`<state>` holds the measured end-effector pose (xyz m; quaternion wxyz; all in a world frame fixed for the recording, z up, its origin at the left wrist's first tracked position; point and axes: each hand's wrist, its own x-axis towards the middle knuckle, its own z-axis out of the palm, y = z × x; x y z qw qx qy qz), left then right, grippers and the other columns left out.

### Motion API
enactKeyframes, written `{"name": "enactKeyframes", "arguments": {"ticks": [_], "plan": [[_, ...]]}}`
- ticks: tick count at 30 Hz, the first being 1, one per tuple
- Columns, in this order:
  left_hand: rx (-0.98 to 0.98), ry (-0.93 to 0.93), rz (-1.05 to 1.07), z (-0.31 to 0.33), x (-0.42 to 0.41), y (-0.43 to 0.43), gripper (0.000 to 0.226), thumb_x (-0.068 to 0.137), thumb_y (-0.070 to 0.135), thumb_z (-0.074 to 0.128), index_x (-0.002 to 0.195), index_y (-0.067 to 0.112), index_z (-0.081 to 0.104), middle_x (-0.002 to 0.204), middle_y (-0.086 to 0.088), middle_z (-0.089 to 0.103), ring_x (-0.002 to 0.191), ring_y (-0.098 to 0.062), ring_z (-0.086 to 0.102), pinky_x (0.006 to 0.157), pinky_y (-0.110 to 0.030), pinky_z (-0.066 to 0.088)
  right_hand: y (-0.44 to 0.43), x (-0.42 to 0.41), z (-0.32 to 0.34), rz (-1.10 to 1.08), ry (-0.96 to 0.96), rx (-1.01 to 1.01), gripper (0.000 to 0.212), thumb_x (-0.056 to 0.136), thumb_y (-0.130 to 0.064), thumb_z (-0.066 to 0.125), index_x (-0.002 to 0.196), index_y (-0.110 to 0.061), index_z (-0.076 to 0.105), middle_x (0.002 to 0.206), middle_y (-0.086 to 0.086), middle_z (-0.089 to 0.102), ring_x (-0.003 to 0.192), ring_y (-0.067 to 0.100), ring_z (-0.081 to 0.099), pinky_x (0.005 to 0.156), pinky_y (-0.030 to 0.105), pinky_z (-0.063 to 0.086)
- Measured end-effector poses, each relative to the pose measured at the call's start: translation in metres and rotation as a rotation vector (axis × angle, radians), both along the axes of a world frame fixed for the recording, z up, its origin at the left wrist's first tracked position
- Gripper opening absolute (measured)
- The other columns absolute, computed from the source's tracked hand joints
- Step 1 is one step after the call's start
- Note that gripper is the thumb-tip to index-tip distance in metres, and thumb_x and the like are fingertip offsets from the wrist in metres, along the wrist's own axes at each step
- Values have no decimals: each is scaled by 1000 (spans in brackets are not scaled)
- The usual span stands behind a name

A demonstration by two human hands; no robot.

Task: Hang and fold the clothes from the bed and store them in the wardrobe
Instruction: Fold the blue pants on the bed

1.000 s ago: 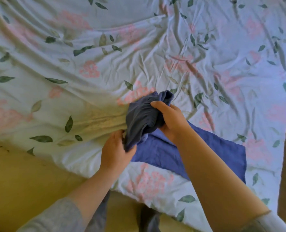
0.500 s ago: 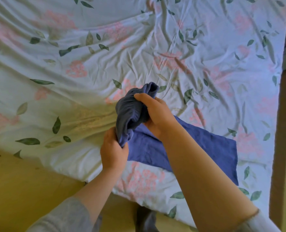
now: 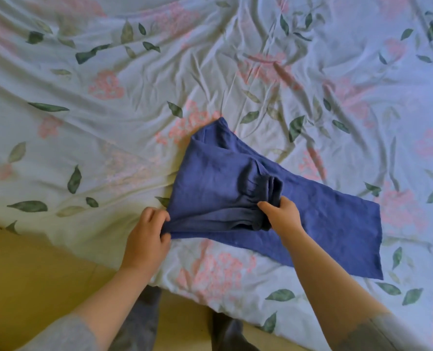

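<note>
My left hand [image 3: 147, 231] pinches the near-left edge of the blue garment [image 3: 210, 178]; my right hand [image 3: 280, 216] grips its bunched, gathered section. The garment lies on the bed [image 3: 109, 110] near the front edge, with one long panel flat toward the right. I hold two points apart, likely to stretch the layer flat for folding. The wardrobe is not in view.

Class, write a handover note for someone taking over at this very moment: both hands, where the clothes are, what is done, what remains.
Left hand grips the blue garment at its near-left edge.
Right hand pinches bunched fabric at its middle.
The garment lies on the floral bedsheet, partly folded over itself.
Left to do: finish the fold and store it; the wardrobe is not in view.
</note>
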<state>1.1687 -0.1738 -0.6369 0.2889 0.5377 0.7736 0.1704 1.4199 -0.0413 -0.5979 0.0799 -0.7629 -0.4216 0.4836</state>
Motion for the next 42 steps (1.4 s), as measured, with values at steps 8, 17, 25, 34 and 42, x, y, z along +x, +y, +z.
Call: {"name": "enactKeyframes", "arguments": {"ticks": [8, 17, 25, 34, 42], "plan": [[-57, 65, -72, -4, -6, 1, 27, 65, 20, 59, 89, 9, 67, 100, -5, 55, 75, -25, 55, 65, -34, 49, -17, 11, -34, -46, -18, 31, 23, 84, -32, 69, 95, -15, 57, 87, -1, 63, 80, 14, 60, 61, 28, 44], [27, 105, -286, 14, -5, 41, 43, 75, 39, 40, 57, 11, 67, 85, -2, 58, 74, -28, 53, 66, -40, 45, 20, 4, -33, -99, -4, 140, 30, 82, -33, 74, 75, -19, 48, 67, -8, 50, 59, 8, 46, 51, 22, 30], [-41, 215, -304, 12, 6, 46, 51, 80, 51, 40, 53, 16, 65, 69, 3, 54, 66, -21, 44, 62, -34, 42, 19, 15, -34, -70, -25, 200, 34, 89, -38, 68, 114, -17, 59, 102, -4, 62, 94, 17, 58, 72, 19, 43], [38, 130, -354, 25, 77, 85, 8, 76, 11, 69, 68, 12, 66, 76, -4, 58, 72, -30, 54, 63, -36, 45, -41, 75, -22, -365, -99, 266, 40, 92, -27, 65, 129, -15, 54, 120, 3, 61, 108, 18, 59, 85, 26, 40], [-56, -141, -596, 34, 189, 138, 5, 86, 21, 60, 86, 21, 65, 81, 11, 55, 72, -8, 54, 68, -22, 41, -80, 165, -13, -600, -227, 242, 25, 93, -24, 62, 116, -14, 62, 112, 3, 65, 102, 19, 61, 86, 31, 46]]}}
